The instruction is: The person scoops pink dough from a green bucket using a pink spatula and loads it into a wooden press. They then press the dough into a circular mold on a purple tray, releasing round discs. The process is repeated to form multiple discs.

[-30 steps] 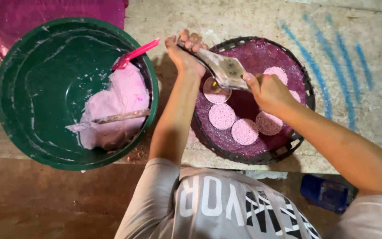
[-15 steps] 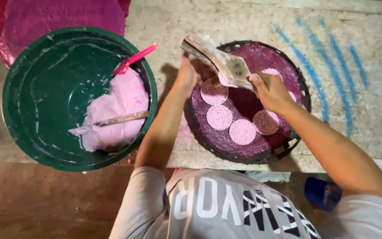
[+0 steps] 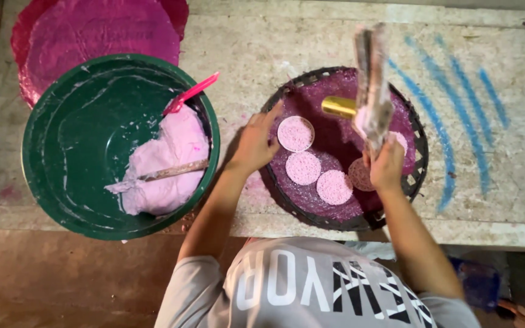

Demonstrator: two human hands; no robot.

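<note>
Round dark woven tray (image 3: 419,159), purple-stained, flat on the slab.
Pale pink perforated discs (image 3: 304,168) lie inside; paste-caked flat spatula (image 3: 370,91) raised upright above it.

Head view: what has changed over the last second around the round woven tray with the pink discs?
The right hand has swung the batter-coated ladle up from lying across the round dark woven tray to nearly upright. The left hand has dropped from the ladle to the tray's left rim. The pink discs and the green basin of pink batter are unchanged.
</note>
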